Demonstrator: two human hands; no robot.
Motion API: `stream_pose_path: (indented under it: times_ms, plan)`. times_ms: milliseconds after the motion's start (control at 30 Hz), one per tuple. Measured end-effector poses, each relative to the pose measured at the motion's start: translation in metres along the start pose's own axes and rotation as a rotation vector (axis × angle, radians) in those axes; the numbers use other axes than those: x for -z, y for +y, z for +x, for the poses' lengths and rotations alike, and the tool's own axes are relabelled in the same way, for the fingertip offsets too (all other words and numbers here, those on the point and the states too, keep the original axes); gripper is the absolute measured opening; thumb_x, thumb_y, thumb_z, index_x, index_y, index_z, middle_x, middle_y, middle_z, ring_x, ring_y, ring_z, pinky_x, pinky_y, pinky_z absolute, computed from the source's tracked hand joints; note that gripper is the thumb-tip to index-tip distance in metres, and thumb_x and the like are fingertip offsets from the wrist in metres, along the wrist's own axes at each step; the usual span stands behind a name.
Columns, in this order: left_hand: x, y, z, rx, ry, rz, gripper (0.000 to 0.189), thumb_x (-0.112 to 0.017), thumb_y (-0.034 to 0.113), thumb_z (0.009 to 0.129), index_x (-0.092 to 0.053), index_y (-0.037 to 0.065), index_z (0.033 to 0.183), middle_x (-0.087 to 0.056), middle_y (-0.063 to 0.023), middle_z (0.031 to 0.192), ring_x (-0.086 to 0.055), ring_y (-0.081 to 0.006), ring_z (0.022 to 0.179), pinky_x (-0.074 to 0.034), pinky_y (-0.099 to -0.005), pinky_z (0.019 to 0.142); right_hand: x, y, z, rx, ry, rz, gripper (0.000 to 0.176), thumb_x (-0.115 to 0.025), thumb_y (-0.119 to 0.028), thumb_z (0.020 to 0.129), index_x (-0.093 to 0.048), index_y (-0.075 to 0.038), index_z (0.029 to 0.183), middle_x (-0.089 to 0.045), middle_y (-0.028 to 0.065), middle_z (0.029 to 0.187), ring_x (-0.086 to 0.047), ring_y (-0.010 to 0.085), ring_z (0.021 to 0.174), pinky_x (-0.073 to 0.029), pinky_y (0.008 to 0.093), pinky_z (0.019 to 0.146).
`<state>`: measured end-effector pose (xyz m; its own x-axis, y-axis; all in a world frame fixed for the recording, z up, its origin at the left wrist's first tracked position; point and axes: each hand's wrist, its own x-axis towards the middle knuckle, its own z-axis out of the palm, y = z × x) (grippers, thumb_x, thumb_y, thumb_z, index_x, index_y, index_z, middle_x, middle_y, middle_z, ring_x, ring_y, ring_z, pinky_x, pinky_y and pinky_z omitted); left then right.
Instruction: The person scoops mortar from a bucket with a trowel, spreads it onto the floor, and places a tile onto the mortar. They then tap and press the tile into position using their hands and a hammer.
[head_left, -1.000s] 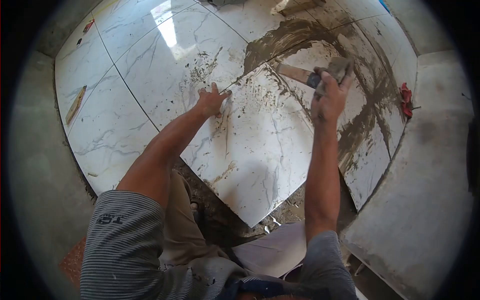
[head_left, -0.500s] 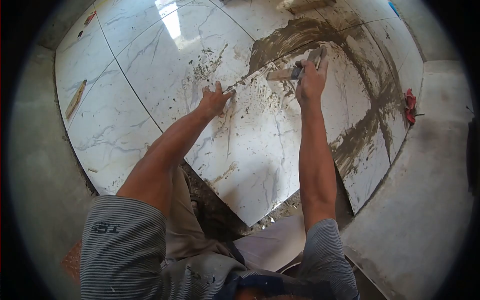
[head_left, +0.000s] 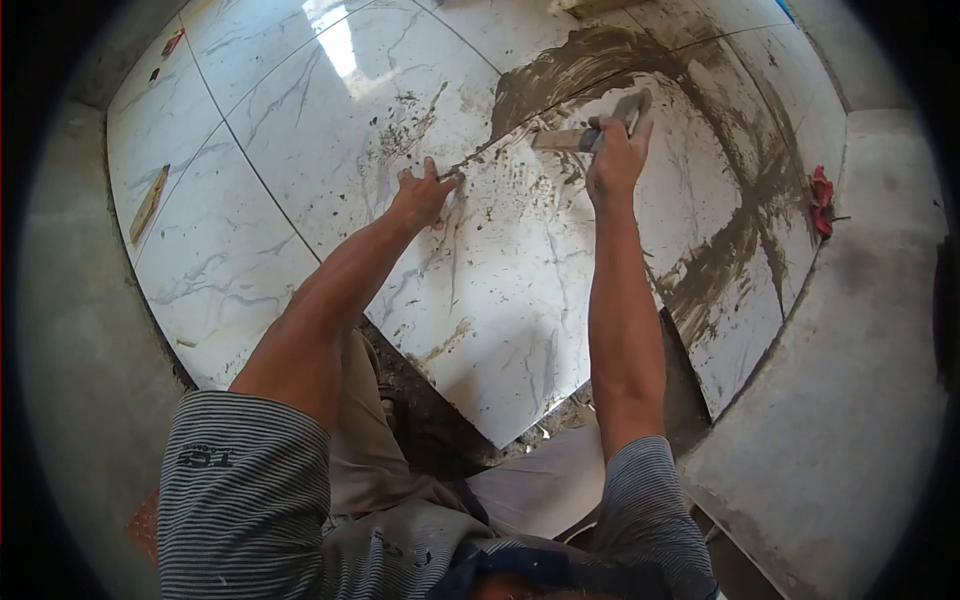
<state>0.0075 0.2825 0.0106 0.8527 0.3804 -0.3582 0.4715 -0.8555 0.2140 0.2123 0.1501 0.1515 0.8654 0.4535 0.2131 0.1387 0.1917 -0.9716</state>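
A large white marble-look floor tile (head_left: 510,290), smeared with grey mortar, lies in front of me with its near corner over bare ground. My left hand (head_left: 420,195) rests flat on the tile's far left edge, fingers spread at the joint. My right hand (head_left: 612,160) grips a mallet (head_left: 590,132) with a wooden handle and a mortar-caked head, held low over the tile's far corner.
Laid glossy tiles (head_left: 300,90) stretch away to the left and ahead, with thick mortar smears (head_left: 590,50) at the top. A wooden strip (head_left: 149,203) lies on the left tiles. A red rag (head_left: 821,200) sits at the right by a raw concrete floor (head_left: 850,380).
My right hand has swung the mallet down from a raised position to just above the tile's far corner. My left hand has stayed on the tile edge.
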Motion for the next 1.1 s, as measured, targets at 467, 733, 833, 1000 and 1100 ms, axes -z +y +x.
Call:
stream_pose_path:
  times_ms: [467, 733, 833, 1000, 1100]
  plan:
    - [0.017, 0.008, -0.011, 0.047, -0.077, -0.08, 0.076, -0.075, 0.014, 0.065, -0.042, 0.026, 0.132, -0.023, -0.0291, 0.141, -0.039, -0.0551, 0.115, -0.029, -0.0532, 0.101, -0.007, -0.024, -0.027, -0.049, 0.003, 0.305, 0.066, -0.048, -0.002, 0.08, -0.022, -0.004, 0.14, -0.042, 0.0126, 0.127, -0.051, 0.0168, 0.095, -0.044, 0.0253, 0.08]
    - [0.004, 0.0, -0.009, 0.018, -0.06, -0.061, 0.077, -0.076, 0.015, 0.065, -0.041, 0.025, 0.132, -0.024, -0.0305, 0.14, -0.045, -0.0517, 0.112, -0.03, -0.0548, 0.1, -0.006, -0.017, -0.041, -0.032, -0.02, 0.35, 0.065, -0.05, -0.004, 0.08, -0.024, -0.004, 0.14, -0.044, 0.0134, 0.123, -0.051, 0.0159, 0.093, -0.044, 0.0259, 0.08]
    - [0.008, 0.004, -0.008, 0.002, -0.033, -0.038, 0.076, -0.076, 0.016, 0.065, -0.041, 0.025, 0.132, -0.025, -0.0302, 0.14, -0.044, -0.0519, 0.112, -0.03, -0.0558, 0.098, -0.012, -0.002, -0.028, 0.015, -0.045, 0.063, 0.072, -0.047, 0.002, 0.079, -0.016, -0.012, 0.143, -0.051, 0.0105, 0.102, -0.056, 0.0177, 0.078, -0.049, 0.0325, 0.072]
    - [-0.002, 0.001, -0.006, 0.016, -0.042, 0.011, 0.077, -0.077, 0.018, 0.064, -0.041, 0.023, 0.132, -0.024, -0.0305, 0.14, -0.045, -0.0511, 0.112, -0.031, -0.0566, 0.098, -0.006, -0.021, -0.05, -0.134, 0.033, 0.171, 0.066, -0.048, -0.003, 0.08, -0.023, -0.003, 0.14, -0.044, 0.012, 0.123, -0.052, 0.0168, 0.096, -0.044, 0.0267, 0.081]
    - [0.012, 0.004, -0.003, 0.0, -0.037, 0.03, 0.088, -0.082, 0.025, 0.058, -0.039, 0.024, 0.134, -0.024, -0.0325, 0.137, -0.049, -0.0461, 0.11, -0.035, -0.0519, 0.095, -0.008, 0.003, -0.035, 0.003, 0.031, 0.127, 0.067, -0.047, -0.003, 0.08, -0.02, -0.004, 0.141, -0.044, 0.0109, 0.122, -0.051, 0.0169, 0.097, -0.043, 0.0274, 0.084]
